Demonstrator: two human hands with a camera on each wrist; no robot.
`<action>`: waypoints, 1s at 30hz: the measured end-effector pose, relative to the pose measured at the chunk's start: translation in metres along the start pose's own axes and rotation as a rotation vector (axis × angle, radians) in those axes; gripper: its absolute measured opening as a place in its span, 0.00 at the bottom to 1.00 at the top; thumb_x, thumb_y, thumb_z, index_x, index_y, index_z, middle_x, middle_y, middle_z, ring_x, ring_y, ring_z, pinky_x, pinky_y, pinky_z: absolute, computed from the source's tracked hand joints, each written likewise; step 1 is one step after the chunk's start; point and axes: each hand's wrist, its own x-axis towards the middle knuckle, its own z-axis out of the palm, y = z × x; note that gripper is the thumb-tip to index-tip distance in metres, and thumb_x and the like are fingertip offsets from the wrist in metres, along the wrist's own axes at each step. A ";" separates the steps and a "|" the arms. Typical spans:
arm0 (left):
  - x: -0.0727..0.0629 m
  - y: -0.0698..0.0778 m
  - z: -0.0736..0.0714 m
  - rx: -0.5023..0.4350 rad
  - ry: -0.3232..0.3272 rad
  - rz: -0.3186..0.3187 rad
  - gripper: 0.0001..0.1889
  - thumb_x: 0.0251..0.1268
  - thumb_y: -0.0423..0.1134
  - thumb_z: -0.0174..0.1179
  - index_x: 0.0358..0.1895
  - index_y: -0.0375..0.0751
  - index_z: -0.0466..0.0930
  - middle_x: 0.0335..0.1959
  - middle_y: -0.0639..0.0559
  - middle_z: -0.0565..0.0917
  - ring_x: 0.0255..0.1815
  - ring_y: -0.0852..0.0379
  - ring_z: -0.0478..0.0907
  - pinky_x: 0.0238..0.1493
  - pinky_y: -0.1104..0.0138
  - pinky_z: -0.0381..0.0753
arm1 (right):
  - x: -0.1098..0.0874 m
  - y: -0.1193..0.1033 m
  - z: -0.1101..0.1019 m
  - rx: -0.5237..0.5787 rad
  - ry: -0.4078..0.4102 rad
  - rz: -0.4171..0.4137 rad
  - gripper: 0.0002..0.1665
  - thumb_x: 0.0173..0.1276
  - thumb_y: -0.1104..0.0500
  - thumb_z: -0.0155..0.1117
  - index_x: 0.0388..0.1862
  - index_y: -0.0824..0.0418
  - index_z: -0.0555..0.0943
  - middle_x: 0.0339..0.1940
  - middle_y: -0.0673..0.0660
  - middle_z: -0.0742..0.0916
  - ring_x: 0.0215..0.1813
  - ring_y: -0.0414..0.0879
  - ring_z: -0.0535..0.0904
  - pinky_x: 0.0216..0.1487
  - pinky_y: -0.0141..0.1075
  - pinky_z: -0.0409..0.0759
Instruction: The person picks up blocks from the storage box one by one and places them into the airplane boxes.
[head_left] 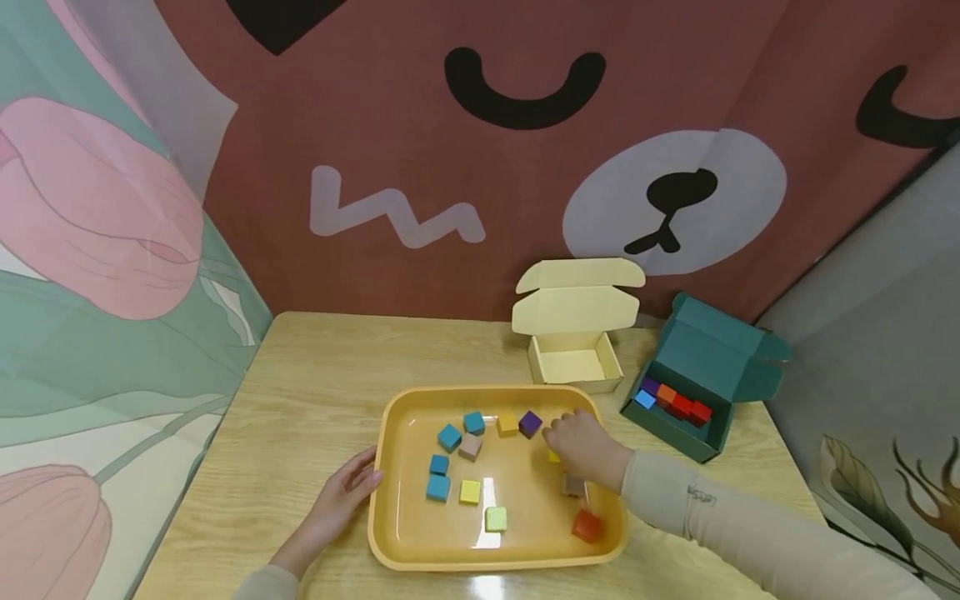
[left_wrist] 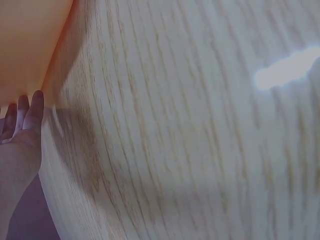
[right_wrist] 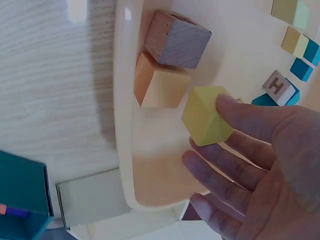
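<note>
Red blk lay nr tray's near R corner, lime blk to its L. L grip was loose, fingers extended, touching tray's L wall. Blue blks sat in tray's L half. R grip, at tray's R side, pinched yellow cube btwn thumb & fingers. Farther on surface: cream box, lid up; to its R, green box w/ assorted blks.
</note>
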 end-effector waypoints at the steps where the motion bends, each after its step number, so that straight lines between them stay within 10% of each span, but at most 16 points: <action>1: 0.000 0.000 0.000 0.004 0.005 -0.004 0.28 0.74 0.36 0.56 0.72 0.29 0.62 0.72 0.33 0.65 0.68 0.37 0.68 0.62 0.68 0.74 | -0.001 0.001 -0.002 -0.009 0.003 -0.005 0.11 0.54 0.58 0.78 0.29 0.58 0.82 0.22 0.52 0.82 0.24 0.46 0.75 0.25 0.34 0.69; 30: -0.001 -0.001 0.002 0.010 0.030 0.016 0.28 0.74 0.34 0.56 0.71 0.25 0.62 0.70 0.30 0.66 0.67 0.35 0.69 0.57 0.73 0.75 | -0.043 0.046 -0.030 0.070 0.090 0.053 0.16 0.45 0.61 0.82 0.30 0.58 0.82 0.23 0.53 0.82 0.25 0.49 0.78 0.24 0.37 0.73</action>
